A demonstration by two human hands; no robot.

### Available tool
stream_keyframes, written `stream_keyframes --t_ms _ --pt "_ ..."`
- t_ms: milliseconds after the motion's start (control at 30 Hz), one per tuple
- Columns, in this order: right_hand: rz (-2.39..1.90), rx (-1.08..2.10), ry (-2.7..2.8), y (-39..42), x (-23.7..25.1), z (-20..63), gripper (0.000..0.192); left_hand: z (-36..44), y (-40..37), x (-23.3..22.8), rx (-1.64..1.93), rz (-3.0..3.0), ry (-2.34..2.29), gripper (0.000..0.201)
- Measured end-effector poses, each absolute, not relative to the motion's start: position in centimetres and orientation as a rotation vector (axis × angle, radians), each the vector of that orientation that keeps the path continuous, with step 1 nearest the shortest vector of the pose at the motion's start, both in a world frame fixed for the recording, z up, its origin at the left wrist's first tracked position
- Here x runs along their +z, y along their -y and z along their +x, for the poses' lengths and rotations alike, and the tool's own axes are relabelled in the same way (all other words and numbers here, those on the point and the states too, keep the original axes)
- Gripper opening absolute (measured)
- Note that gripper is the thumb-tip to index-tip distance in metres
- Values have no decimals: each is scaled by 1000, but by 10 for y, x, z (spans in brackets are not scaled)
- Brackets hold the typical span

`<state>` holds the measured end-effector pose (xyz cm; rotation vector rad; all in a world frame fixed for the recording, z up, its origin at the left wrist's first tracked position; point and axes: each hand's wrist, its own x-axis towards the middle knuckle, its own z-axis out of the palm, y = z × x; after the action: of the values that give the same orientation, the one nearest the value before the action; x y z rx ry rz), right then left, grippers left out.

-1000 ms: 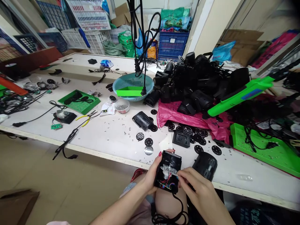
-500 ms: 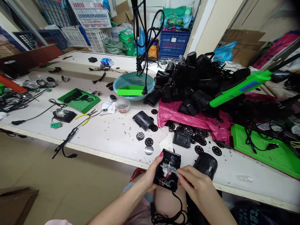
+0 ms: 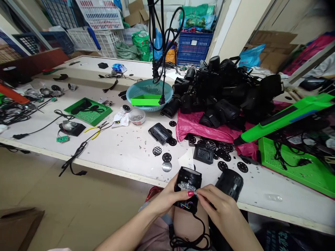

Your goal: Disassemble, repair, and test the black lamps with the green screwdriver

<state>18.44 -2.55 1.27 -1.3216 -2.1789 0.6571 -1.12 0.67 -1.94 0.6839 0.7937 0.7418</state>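
My left hand [image 3: 169, 197] is closed around an opened black device housing [image 3: 190, 178] above my lap, its red-nailed thumb lying across the front. Inside the housing sits a clear, jagged-edged round plastic part [image 3: 185, 186], with coloured wires [image 3: 186, 205] below it. My right hand [image 3: 218, 202] pinches thumb and fingers together at the right edge of this clear part; what is between the fingertips is too small to tell. From the housing a black cable [image 3: 202, 223] runs down to a coil on my lap. A black housing shell [image 3: 230, 184] lies beside my right hand.
A green electric screwdriver [image 3: 288, 116] hangs at the right, over a green tray [image 3: 314, 177]. Black devices [image 3: 222, 87] are heaped on a pink sack [image 3: 193, 125]. Perforated black discs [image 3: 166, 157], loose screws, a blue basket [image 3: 133, 91] and yellow-handled pliers [image 3: 95, 134] lie on the table.
My left thumb has moved from the housing's top edge down across its front, near my right fingertips. The housing is tilted a little differently. The hanging green screwdriver has swung right and down.
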Motion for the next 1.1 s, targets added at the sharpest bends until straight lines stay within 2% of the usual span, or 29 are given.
stream_keyframes --t_ms 500,833,1100 --pt "-1347 770 2059 34 8 190 17 -9 -4 -24 750 854 -783 62" --pt "-1296 705 2038 35 2 194 15 -10 -6 -22 721 1004 -780 73" --pt "-1260 624 2020 35 4 192 12 -8 -4 -29 730 943 -798 70"
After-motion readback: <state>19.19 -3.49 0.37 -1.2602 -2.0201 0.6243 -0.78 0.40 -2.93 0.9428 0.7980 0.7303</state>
